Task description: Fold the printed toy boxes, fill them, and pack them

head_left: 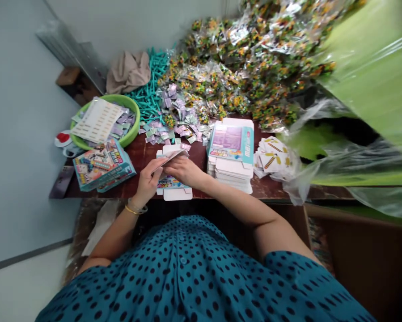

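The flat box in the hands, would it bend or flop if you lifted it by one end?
The flat box looks like thin printed card, so it would probably feel light and bend a little. Its flaps are likely to flop; the left hand and right hand already lift one. Lying flat on the table, it should slide, not roll.

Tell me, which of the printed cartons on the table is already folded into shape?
The assembled box beside the green basin; the stack of flat cartons is unfolded, as is the flat carton under both hands.

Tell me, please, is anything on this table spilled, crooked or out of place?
Yes. Small folded paper slips lie scattered loose on the table beside the green bowl, which holds more of them. The finished boxes at the left lie tilted and stick out over the table's edge. The flat carton under both hands looks undamaged.
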Available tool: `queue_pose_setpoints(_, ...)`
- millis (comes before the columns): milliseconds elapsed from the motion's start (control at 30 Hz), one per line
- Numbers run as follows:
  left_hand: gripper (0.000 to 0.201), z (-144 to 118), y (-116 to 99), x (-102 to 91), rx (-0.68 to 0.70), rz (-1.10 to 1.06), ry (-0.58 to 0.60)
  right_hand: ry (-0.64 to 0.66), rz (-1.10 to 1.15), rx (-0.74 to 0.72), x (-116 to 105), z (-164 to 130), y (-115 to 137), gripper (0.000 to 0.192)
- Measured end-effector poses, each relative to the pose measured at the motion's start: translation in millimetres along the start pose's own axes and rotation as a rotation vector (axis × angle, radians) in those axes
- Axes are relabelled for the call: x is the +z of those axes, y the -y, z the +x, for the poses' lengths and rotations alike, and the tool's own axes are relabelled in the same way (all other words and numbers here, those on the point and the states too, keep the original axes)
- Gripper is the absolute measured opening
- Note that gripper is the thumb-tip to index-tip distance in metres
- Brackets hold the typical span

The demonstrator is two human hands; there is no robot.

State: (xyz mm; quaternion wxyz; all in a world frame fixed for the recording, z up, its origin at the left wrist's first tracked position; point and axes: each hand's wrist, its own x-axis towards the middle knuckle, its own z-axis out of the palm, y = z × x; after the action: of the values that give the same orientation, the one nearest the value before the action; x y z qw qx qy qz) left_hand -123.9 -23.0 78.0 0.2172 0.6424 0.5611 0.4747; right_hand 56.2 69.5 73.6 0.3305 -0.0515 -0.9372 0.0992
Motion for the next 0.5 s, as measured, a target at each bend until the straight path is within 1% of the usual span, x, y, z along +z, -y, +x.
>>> queue_pose_setpoints(33,0.043,-2.2,1.4,-2.8,-0.01,-0.006,-0.013,-0.001,-0.017,-0.049,9.3,8.5,0.5,0.023)
queue_pose_setpoints(67,0.043,-3.9,2.7,-6.4,-0.025,-0.014,-0.03,-0.018,-0.028,-0.092,13.4,13.3,-0.9,0.024)
queue_pose_setpoints(100,0.044,-5.0,3.9,-10.6,-0.047,-0.026,-0.048,-0.04,-0.034,-0.133,12.7,15.5,-3.4,0.025)
queue_pose_setpoints(200,0.048,-3.2,5.9,-23.0,-0.115,-0.082,-0.09,-0.131,-0.034,-0.246,-4.1,17.0,-12.6,0.028)
queue_pose_setpoints(267,0.05,0.7,6.4,-28.5,-0.144,-0.114,-0.117,-0.168,-0.017,-0.285,-14.3,20.3,-17.7,0.029)
queue_pose_setpoints(333,0.05,4.3,7.3,-31.1,-0.167,-0.131,-0.121,-0.143,-0.01,-0.327,-16.4,26.2,-21.2,0.027)
queue_pose_setpoints(367,0.05,5.6,8.1,-31.7,-0.174,-0.138,-0.102,-0.109,-0.017,-0.356,-14.4,29.2,-22.3,0.025)
queue_pose_setpoints(467,0.049,7.4,11.0,-33.9,-0.15,-0.158,-0.012,0.012,-0.056,-0.415,-0.8,35.0,-23.8,0.023)
queue_pose_setpoints(500,0.048,7.4,11.7,-35.3,-0.128,-0.157,-0.007,0.047,-0.051,-0.416,4.2,35.2,-24.6,0.023)
